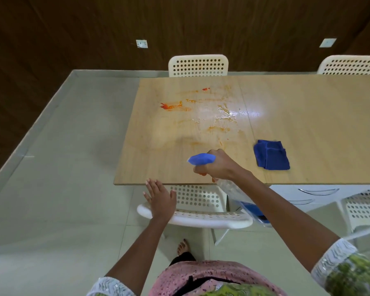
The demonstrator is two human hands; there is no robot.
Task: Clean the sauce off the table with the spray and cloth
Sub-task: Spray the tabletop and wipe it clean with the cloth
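Overhead, smeared orange sauce streaks glossy wooden table beside folded cloth.

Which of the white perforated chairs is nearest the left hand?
The white perforated chair tucked under the wooden table's near edge, directly beside the open left hand; the other chairs stand at the far side or further right.

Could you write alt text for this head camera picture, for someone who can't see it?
A person's right hand grips a blue-topped spray bottle over a wooden table smeared with orange-red sauce and wet patches. A folded blue cloth lies on the table to the right; the open left hand hovers near the table's front edge.
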